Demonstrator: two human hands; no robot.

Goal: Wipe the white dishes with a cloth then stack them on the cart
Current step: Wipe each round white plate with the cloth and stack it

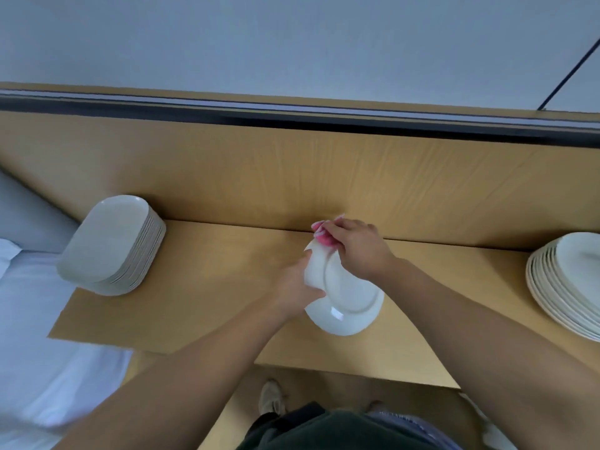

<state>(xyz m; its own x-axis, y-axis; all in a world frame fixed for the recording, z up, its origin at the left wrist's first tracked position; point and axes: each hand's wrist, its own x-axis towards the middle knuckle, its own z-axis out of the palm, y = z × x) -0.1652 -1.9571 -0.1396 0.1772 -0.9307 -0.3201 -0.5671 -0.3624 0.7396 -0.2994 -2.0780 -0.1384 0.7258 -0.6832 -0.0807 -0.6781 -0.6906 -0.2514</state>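
Left grip (297, 284) is curled round the edge of the white dish (350, 297), holding it tilted over the surface (207, 287), underside up, so the right grip (357, 248), bunched tight on the pink cloth (321, 237), can get at its far rim, I guess.

Soft even light, perhaps slight blur

1. Looks like a plain office-type or catering back rm.
2. My desk (194, 287) is pale wood laminate w/ tall matching back panel (292, 177).
3. Bare grey wall (292, 43); left dish stack (110, 245) & right dish stack (565, 284), all identical white.
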